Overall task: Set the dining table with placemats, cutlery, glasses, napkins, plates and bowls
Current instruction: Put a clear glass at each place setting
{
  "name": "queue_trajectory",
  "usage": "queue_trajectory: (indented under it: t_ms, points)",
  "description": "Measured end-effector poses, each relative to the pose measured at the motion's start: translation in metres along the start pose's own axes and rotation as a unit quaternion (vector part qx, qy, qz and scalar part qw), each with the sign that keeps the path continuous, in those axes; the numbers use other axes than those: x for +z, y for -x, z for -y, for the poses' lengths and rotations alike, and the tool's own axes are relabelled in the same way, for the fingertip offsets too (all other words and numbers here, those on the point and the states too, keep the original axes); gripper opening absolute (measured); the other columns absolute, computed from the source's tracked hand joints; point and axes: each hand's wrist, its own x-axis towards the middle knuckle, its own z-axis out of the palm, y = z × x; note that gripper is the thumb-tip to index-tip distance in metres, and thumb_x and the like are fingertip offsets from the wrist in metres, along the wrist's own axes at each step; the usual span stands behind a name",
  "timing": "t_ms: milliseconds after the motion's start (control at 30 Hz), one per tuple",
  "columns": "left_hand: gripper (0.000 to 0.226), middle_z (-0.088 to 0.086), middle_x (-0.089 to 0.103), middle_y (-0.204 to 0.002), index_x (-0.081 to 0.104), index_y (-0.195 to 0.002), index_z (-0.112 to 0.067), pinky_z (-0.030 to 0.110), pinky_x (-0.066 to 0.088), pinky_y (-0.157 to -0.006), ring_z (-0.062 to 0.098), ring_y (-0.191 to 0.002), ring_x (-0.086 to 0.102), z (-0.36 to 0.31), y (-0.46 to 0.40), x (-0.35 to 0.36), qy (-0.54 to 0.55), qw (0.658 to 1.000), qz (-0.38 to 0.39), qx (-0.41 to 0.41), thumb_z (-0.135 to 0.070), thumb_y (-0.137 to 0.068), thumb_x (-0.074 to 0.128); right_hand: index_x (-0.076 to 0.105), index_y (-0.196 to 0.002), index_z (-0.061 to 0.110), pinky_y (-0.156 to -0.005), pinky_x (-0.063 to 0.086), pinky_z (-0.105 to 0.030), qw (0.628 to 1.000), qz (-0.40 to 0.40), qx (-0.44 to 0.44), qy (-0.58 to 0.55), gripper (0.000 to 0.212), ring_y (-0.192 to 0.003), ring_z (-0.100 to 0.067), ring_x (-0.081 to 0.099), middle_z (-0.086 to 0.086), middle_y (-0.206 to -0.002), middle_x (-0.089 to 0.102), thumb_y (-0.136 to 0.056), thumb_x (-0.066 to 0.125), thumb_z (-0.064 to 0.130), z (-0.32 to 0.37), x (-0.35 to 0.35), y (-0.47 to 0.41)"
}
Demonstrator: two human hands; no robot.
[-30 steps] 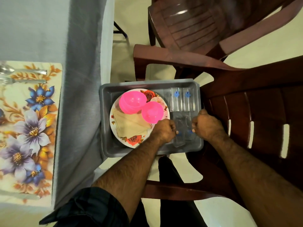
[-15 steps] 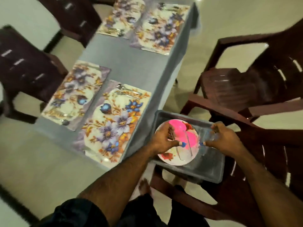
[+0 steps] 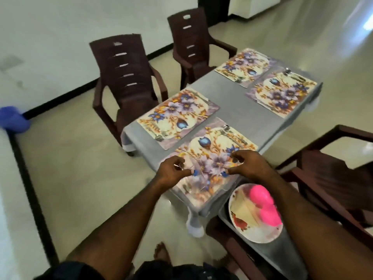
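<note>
Holding a clear glass (image 3: 196, 168) in curled fingers, the left hand (image 3: 173, 170) hangs over the near flowery placemat (image 3: 212, 158). The right hand (image 3: 247, 164) grips another clear glass (image 3: 229, 170) just beside it. A plate (image 3: 242, 225) with pink bowls (image 3: 266, 205) and a napkin (image 3: 242, 209) sits in the gray tray (image 3: 286, 251) on a chair.

- Two dark brown chairs (image 3: 129, 77) stand well beyond the fingers, at the counter's far side.
- Another brown chair (image 3: 333, 174), just right of the fingers.
- Blue object (image 3: 12, 119), far left, blurred.
</note>
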Motion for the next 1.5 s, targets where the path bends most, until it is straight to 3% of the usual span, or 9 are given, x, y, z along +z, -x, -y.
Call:
queue_trajectory:
  t_ms: [100, 200, 333, 433, 567, 700, 900, 1133, 1500]
  points:
    - [0.051, 0.002, 0.073, -0.097, 0.072, -0.107, -0.016, 0.020, 0.055, -0.066, 0.011, -0.079, 0.067, 0.032, 0.006, -0.065, 0.007, 0.999, -0.038, -0.032, -0.034, -0.068, 0.099, 0.074, -0.116, 0.022, -0.088, 0.055, -0.036, 1.000, 0.005, -0.013, 0.015, 0.067, -0.099, -0.019, 0.068, 0.002, -0.109, 0.074, -0.059, 0.094, 0.051, 0.059, 0.034, -0.018]
    - [0.054, -0.003, 0.073, -0.098, 0.071, -0.107, -0.021, 0.022, 0.054, -0.069, 0.015, -0.088, 0.070, 0.052, 0.011, -0.117, 0.005, 0.997, -0.058, -0.057, -0.042, -0.065, 0.099, 0.069, -0.127, 0.027, -0.095, 0.054, -0.036, 0.999, 0.020, -0.015, 0.038, 0.079, -0.110, -0.018, 0.066, 0.004, -0.124, 0.070, -0.058, 0.089, 0.060, 0.109, 0.067, -0.024]
    - [0.048, -0.007, 0.072, -0.095, 0.070, -0.098, -0.023, 0.021, 0.051, -0.065, 0.012, -0.088, 0.069, 0.060, 0.007, -0.153, 0.011, 0.995, -0.070, -0.069, -0.041, -0.065, 0.099, 0.063, -0.136, 0.035, -0.105, 0.047, -0.037, 0.994, 0.034, -0.028, 0.099, 0.081, -0.128, -0.021, 0.057, 0.006, -0.144, 0.059, -0.063, 0.090, 0.057, 0.141, 0.076, -0.037]
    - [0.058, -0.003, 0.072, -0.105, 0.070, -0.111, -0.020, 0.027, 0.056, -0.074, 0.015, -0.095, 0.068, 0.056, -0.008, -0.153, 0.012, 0.996, -0.060, -0.071, -0.044, -0.066, 0.098, 0.060, -0.141, 0.034, -0.110, 0.043, -0.040, 0.987, 0.047, -0.032, 0.151, 0.081, -0.134, -0.021, 0.053, 0.007, -0.149, 0.055, -0.068, 0.089, 0.052, 0.146, 0.057, -0.060]
    - [0.069, 0.001, 0.071, -0.116, 0.068, -0.125, -0.019, 0.032, 0.060, -0.083, 0.018, -0.101, 0.068, 0.041, -0.041, -0.132, 0.010, 0.997, -0.043, -0.067, -0.045, -0.069, 0.097, 0.057, -0.143, 0.032, -0.106, 0.043, -0.037, 0.978, 0.031, -0.044, 0.203, 0.084, -0.133, -0.024, 0.054, 0.004, -0.148, 0.057, -0.067, 0.090, 0.049, 0.139, 0.028, -0.100]
    - [0.076, -0.002, 0.071, -0.117, 0.067, -0.126, -0.019, 0.036, 0.061, -0.088, 0.019, -0.102, 0.068, 0.019, -0.077, -0.112, 0.009, 0.998, -0.024, -0.052, -0.052, -0.064, 0.097, 0.045, -0.151, 0.043, -0.111, 0.036, -0.050, 0.955, 0.045, -0.054, 0.288, 0.078, -0.141, -0.028, 0.042, 0.002, -0.156, 0.045, -0.081, 0.080, 0.051, 0.123, 0.002, -0.146]
    - [0.069, -0.001, 0.072, -0.101, 0.071, -0.112, -0.018, 0.044, 0.063, -0.085, 0.021, -0.092, 0.070, -0.012, -0.139, -0.090, 0.019, 0.998, -0.040, -0.046, -0.052, -0.059, 0.099, 0.050, -0.144, 0.045, -0.109, 0.034, -0.056, 0.922, -0.004, -0.084, 0.378, 0.069, -0.138, -0.030, 0.043, 0.002, -0.150, 0.053, -0.081, 0.079, 0.046, 0.085, -0.051, -0.225]
    - [0.052, -0.001, 0.072, -0.099, 0.069, -0.101, -0.024, 0.043, 0.062, -0.083, 0.022, -0.090, 0.069, -0.045, -0.195, -0.057, 0.009, 0.997, -0.054, -0.053, -0.044, -0.064, 0.099, 0.053, -0.145, 0.043, -0.104, 0.035, -0.055, 0.899, -0.022, -0.121, 0.420, 0.074, -0.135, -0.029, 0.044, 0.005, -0.148, 0.057, -0.079, 0.084, 0.026, 0.053, -0.080, -0.290]
    - [0.049, -0.002, 0.071, -0.099, 0.071, -0.104, -0.018, 0.036, 0.061, -0.077, 0.019, -0.088, 0.068, -0.056, -0.212, -0.042, 0.017, 0.995, -0.061, -0.078, -0.036, -0.069, 0.098, 0.051, -0.147, 0.045, -0.106, 0.033, -0.055, 0.882, 0.006, -0.153, 0.446, 0.075, -0.136, -0.027, 0.044, 0.002, -0.149, 0.057, -0.082, 0.083, 0.029, 0.020, -0.067, -0.317]
